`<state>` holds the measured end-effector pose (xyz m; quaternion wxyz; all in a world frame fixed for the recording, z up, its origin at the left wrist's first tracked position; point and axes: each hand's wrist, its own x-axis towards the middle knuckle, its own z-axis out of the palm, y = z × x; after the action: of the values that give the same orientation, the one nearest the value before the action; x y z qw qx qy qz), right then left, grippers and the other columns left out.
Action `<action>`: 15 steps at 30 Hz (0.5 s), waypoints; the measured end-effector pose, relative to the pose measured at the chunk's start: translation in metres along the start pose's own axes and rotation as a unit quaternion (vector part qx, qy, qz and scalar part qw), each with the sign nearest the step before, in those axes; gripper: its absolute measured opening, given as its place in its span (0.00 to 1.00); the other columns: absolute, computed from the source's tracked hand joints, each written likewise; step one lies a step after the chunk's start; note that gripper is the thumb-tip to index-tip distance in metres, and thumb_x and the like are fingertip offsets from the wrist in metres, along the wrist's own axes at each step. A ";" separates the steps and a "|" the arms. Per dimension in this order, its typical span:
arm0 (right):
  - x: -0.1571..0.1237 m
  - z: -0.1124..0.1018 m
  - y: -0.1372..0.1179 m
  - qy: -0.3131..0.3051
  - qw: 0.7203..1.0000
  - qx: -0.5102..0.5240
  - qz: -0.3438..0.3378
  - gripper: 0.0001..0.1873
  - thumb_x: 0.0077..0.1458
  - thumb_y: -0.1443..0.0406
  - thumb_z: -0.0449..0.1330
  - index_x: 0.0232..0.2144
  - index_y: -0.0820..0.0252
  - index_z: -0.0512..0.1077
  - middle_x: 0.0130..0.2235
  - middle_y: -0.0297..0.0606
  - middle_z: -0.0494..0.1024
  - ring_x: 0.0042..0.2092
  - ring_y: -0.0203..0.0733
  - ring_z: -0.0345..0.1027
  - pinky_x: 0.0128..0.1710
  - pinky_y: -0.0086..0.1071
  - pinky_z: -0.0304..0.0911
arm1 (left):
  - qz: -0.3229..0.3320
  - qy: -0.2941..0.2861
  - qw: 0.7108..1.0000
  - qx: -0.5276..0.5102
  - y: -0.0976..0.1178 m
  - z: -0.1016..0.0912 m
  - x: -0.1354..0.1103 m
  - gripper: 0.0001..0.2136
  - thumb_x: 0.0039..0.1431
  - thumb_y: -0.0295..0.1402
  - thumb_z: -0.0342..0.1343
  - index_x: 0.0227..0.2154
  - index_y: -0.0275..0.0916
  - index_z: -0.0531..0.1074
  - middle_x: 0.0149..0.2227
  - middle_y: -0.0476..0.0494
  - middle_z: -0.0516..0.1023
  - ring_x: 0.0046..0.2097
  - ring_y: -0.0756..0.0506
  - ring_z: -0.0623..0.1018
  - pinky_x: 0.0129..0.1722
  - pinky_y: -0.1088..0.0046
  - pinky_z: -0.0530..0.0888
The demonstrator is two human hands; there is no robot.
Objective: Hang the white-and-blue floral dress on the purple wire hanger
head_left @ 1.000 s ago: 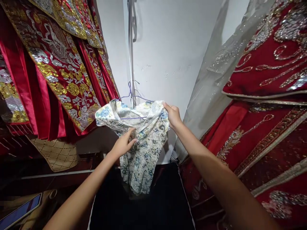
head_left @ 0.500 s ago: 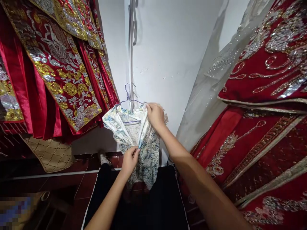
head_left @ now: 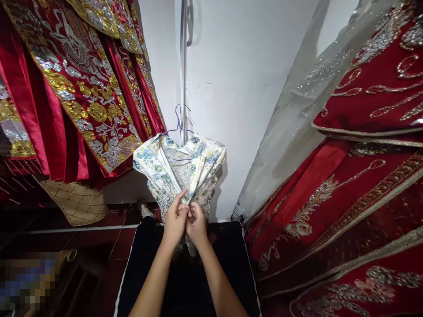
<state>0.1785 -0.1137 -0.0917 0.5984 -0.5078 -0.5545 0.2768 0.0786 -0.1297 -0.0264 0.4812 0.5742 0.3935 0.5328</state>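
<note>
A white shirt with blue and yellow flowers (head_left: pixel 208 159) hangs from a purple hanger (head_left: pixel 179 125) in front of me. Both its shoulders lie over the hanger, and its neckline is open in a V. At the bottom of that V, my left hand (head_left: pixel 176 218) pinches the front edge of the shirt, its index finger pointing up. Right beside it, my right hand (head_left: pixel 197 223) pinches the other edge, so the fingertips of the two hands meet. Whatever small part lies between the fingertips is hidden.
A metal pole (head_left: pixel 183 66) runs down the white wall (head_left: pixel 244 57) behind the hanger. Red embroidered garments (head_left: pixel 95 110) hang on the left, more red beaded ones (head_left: pixel 373 101) on the right. Sheer sparkling white fabric (head_left: pixel 284 123) hangs beside these. A blurred-out object (head_left: pixel 26 281) is at lower left.
My right hand has left the shirt's shoulder and come down to meet my left hand at the front. The right shoulder now lies spread over the hanger.
</note>
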 end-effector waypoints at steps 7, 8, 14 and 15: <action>0.017 0.007 0.006 0.000 1.000 -0.005 0.010 0.13 0.58 0.52 0.53 0.29 0.53 0.63 0.29 0.39 0.71 0.32 0.46 0.67 0.33 0.40 0.64 | -0.023 0.074 0.967 -0.244 0.057 -0.007 0.063 0.20 0.52 0.28 0.58 0.46 0.45 0.56 0.29 0.51 0.75 0.23 0.55 0.69 0.21 0.84 0.63; 0.018 0.004 0.010 -0.005 1.000 -0.010 0.010 0.14 0.58 0.51 0.54 0.28 0.53 0.63 0.29 0.39 0.71 0.31 0.46 0.66 0.32 0.39 0.64 | -0.027 0.094 0.956 -0.276 0.072 -0.011 0.081 0.20 0.51 0.25 0.58 0.43 0.44 0.55 0.28 0.52 0.75 0.23 0.57 0.69 0.21 0.86 0.63; 0.022 -0.011 0.033 -0.027 0.999 -0.029 0.018 0.17 0.56 0.49 0.55 0.26 0.52 0.60 0.25 0.35 0.64 0.27 0.43 0.61 0.27 0.36 0.59 | 0.072 0.102 0.964 -0.235 0.153 -0.017 0.156 0.19 0.48 0.20 0.57 0.37 0.43 0.55 0.26 0.53 0.74 0.26 0.55 0.75 0.22 0.87 0.65; 0.025 -0.013 0.031 -0.047 0.998 -0.032 0.017 0.17 0.56 0.49 0.56 0.26 0.52 0.60 0.24 0.34 0.64 0.27 0.43 0.61 0.27 0.36 0.59 | 0.092 0.098 0.966 -0.222 0.159 -0.015 0.158 0.18 0.48 0.20 0.57 0.37 0.43 0.55 0.25 0.53 0.74 0.26 0.54 0.76 0.23 0.86 0.65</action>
<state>0.2040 -0.0852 -0.1091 0.5504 -0.5225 -0.5816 0.2929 0.0732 -0.0111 0.1644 0.5043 0.4316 0.2559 0.7028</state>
